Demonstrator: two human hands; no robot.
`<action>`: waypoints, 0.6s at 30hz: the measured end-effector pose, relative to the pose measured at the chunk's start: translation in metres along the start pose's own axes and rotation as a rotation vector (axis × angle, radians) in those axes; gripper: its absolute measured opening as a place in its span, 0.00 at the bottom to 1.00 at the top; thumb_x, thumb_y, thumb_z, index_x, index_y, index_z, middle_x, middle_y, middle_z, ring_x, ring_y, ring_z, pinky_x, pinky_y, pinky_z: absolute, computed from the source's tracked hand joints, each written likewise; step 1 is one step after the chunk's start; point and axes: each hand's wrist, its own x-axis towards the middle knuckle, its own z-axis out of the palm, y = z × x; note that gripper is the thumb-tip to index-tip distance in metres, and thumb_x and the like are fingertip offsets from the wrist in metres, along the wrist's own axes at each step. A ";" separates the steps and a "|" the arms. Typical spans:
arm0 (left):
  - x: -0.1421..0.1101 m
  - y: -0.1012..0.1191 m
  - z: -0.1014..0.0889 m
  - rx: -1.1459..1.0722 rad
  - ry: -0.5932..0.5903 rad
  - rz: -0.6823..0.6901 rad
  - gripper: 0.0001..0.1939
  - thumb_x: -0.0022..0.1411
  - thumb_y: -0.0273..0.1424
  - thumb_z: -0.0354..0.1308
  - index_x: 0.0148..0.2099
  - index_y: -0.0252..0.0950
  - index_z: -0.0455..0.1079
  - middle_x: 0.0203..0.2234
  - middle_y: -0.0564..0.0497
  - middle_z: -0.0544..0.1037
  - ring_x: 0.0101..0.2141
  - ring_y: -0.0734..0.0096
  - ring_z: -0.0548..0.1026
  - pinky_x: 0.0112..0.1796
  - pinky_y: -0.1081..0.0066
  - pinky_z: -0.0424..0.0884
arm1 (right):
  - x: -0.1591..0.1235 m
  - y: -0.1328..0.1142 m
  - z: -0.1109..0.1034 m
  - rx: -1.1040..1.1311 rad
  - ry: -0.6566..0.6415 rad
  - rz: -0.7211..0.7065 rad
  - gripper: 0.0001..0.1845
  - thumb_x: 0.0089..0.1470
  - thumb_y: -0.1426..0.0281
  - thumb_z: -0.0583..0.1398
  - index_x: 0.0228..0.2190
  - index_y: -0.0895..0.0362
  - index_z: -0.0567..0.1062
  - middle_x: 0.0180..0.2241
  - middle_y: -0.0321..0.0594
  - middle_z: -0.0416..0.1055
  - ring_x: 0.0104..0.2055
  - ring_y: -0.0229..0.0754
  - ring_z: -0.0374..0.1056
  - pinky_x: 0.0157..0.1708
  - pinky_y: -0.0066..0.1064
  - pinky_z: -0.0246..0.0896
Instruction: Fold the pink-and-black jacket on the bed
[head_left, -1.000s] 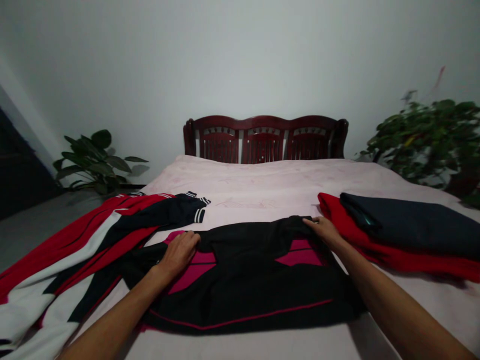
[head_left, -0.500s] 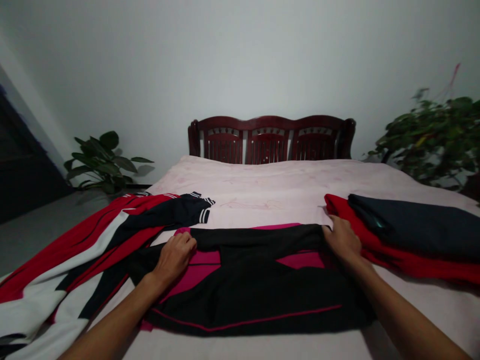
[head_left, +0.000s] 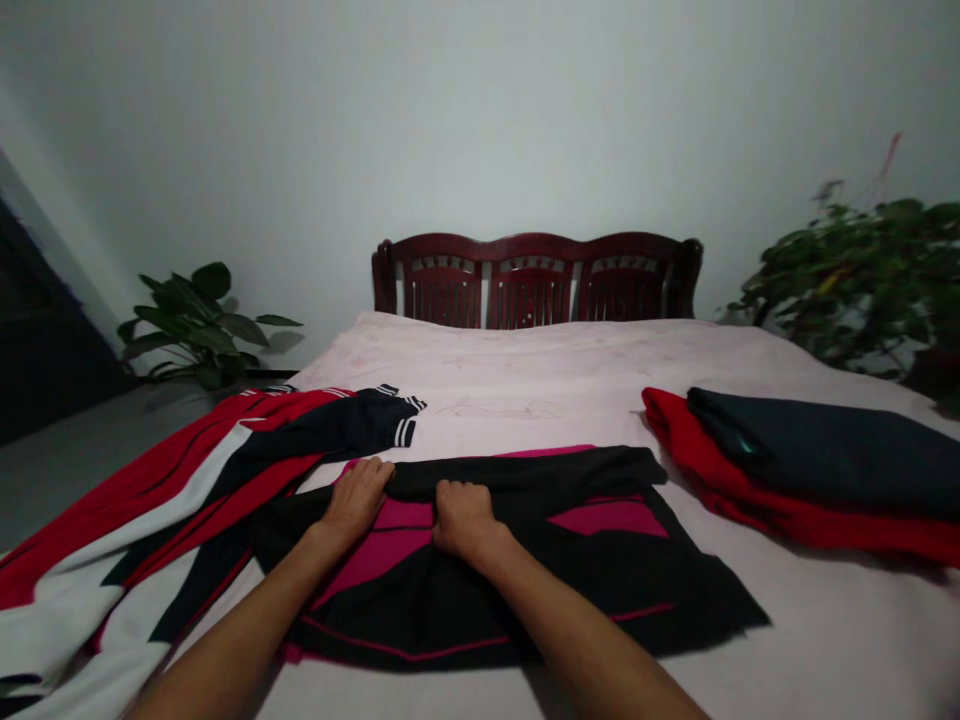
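Observation:
A black and magenta jacket [head_left: 592, 570] lies spread across the near part of the bed, its upper strip of fabric folded over along the far edge. My left hand [head_left: 360, 495] is closed on the cloth at the jacket's far left part. Close beside it, my right hand [head_left: 463, 512] has its fingers curled into the fabric near the middle, bunching it a little. The fingertips of both hands are hidden in the cloth. The right end of the jacket lies flat with no hand on it.
Red, white and navy jackets [head_left: 225, 470] lie loosely at the left. At the right, a folded dark garment [head_left: 825, 450] rests on a folded red one [head_left: 720, 490]. Pink bedding [head_left: 525, 370] reaches the wooden headboard [head_left: 532, 280]. Potted plants [head_left: 202, 325] stand on both sides.
My right hand has left the jacket's right end and moved left to its middle, beside my left hand, where it grips the cloth. My left hand has stayed about where it was.

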 end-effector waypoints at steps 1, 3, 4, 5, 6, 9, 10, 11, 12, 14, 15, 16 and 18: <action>0.001 -0.001 0.000 0.006 0.001 -0.011 0.13 0.65 0.25 0.47 0.48 0.36 0.69 0.43 0.43 0.73 0.44 0.56 0.70 0.43 0.62 0.66 | 0.000 0.000 0.000 0.008 -0.009 -0.031 0.20 0.50 0.71 0.59 0.45 0.65 0.75 0.41 0.57 0.76 0.44 0.57 0.74 0.41 0.44 0.68; 0.003 -0.002 0.000 0.015 -0.001 -0.029 0.14 0.66 0.25 0.46 0.49 0.35 0.69 0.44 0.41 0.72 0.44 0.56 0.70 0.43 0.61 0.66 | -0.007 0.000 -0.001 0.021 -0.028 -0.111 0.17 0.49 0.71 0.59 0.43 0.61 0.76 0.40 0.53 0.78 0.43 0.54 0.75 0.41 0.41 0.68; 0.004 -0.003 0.000 0.018 -0.006 -0.038 0.15 0.66 0.25 0.45 0.50 0.35 0.69 0.44 0.41 0.72 0.44 0.55 0.70 0.43 0.61 0.66 | -0.013 0.002 -0.001 0.032 -0.041 -0.158 0.17 0.49 0.70 0.59 0.42 0.60 0.77 0.41 0.51 0.78 0.43 0.53 0.75 0.40 0.40 0.68; 0.004 -0.003 0.001 0.020 -0.013 -0.046 0.16 0.66 0.24 0.44 0.51 0.35 0.69 0.45 0.40 0.72 0.44 0.55 0.70 0.42 0.60 0.66 | -0.020 0.004 -0.002 0.047 -0.057 -0.207 0.17 0.48 0.70 0.59 0.42 0.59 0.77 0.42 0.50 0.77 0.43 0.53 0.75 0.40 0.39 0.68; 0.004 -0.003 0.000 0.022 -0.023 -0.052 0.17 0.66 0.23 0.43 0.51 0.36 0.70 0.46 0.40 0.73 0.44 0.55 0.70 0.42 0.60 0.67 | -0.028 0.008 -0.003 0.073 -0.075 -0.259 0.17 0.48 0.70 0.58 0.41 0.58 0.77 0.42 0.49 0.77 0.43 0.52 0.74 0.39 0.38 0.68; 0.003 -0.002 -0.008 0.025 -0.058 -0.066 0.19 0.64 0.20 0.44 0.50 0.36 0.72 0.44 0.38 0.75 0.44 0.54 0.72 0.42 0.57 0.67 | -0.048 0.037 -0.008 0.284 -0.107 -0.368 0.17 0.48 0.73 0.56 0.39 0.55 0.79 0.42 0.42 0.78 0.43 0.45 0.74 0.41 0.33 0.67; 0.003 0.000 -0.013 0.027 -0.065 -0.066 0.19 0.63 0.20 0.44 0.48 0.35 0.73 0.43 0.37 0.75 0.43 0.52 0.73 0.42 0.56 0.67 | -0.054 0.054 -0.012 0.387 -0.063 -0.339 0.17 0.48 0.74 0.55 0.38 0.54 0.79 0.41 0.39 0.78 0.43 0.43 0.74 0.42 0.31 0.66; 0.004 0.002 -0.019 0.026 -0.068 -0.061 0.19 0.63 0.20 0.44 0.46 0.34 0.74 0.42 0.37 0.75 0.43 0.52 0.74 0.42 0.55 0.66 | -0.058 0.075 -0.016 0.484 0.016 -0.270 0.17 0.49 0.75 0.54 0.37 0.53 0.79 0.40 0.37 0.79 0.43 0.41 0.74 0.44 0.30 0.66; 0.006 0.006 -0.026 0.021 -0.067 -0.052 0.19 0.63 0.20 0.44 0.45 0.34 0.75 0.42 0.36 0.75 0.42 0.51 0.74 0.42 0.54 0.66 | -0.061 0.099 -0.022 0.558 0.144 -0.151 0.18 0.50 0.75 0.53 0.38 0.53 0.79 0.41 0.37 0.79 0.44 0.40 0.73 0.46 0.30 0.66; 0.013 0.017 -0.037 -0.004 -0.058 -0.019 0.18 0.63 0.21 0.44 0.44 0.35 0.75 0.42 0.38 0.75 0.43 0.52 0.75 0.42 0.55 0.66 | -0.066 0.153 -0.035 0.547 0.469 0.173 0.19 0.54 0.72 0.51 0.42 0.55 0.78 0.44 0.42 0.78 0.47 0.43 0.72 0.50 0.35 0.65; 0.018 0.024 -0.041 -0.025 -0.055 0.003 0.18 0.64 0.21 0.44 0.45 0.36 0.74 0.43 0.40 0.76 0.43 0.53 0.75 0.42 0.57 0.66 | -0.068 0.181 -0.041 0.480 0.598 0.345 0.20 0.55 0.70 0.51 0.46 0.55 0.77 0.48 0.44 0.76 0.50 0.46 0.71 0.52 0.38 0.63; 0.023 0.033 -0.043 -0.049 -0.055 0.023 0.17 0.64 0.23 0.45 0.46 0.37 0.74 0.42 0.41 0.76 0.43 0.55 0.75 0.42 0.59 0.67 | -0.069 0.209 -0.047 0.392 0.663 0.488 0.22 0.56 0.70 0.51 0.50 0.56 0.75 0.51 0.47 0.74 0.53 0.48 0.69 0.54 0.40 0.62; 0.033 0.052 -0.042 -0.093 -0.059 0.051 0.14 0.66 0.28 0.48 0.48 0.38 0.73 0.43 0.43 0.77 0.45 0.57 0.75 0.43 0.62 0.67 | -0.071 0.256 -0.056 0.283 0.590 0.736 0.25 0.57 0.64 0.53 0.53 0.57 0.73 0.53 0.54 0.71 0.55 0.54 0.68 0.54 0.47 0.61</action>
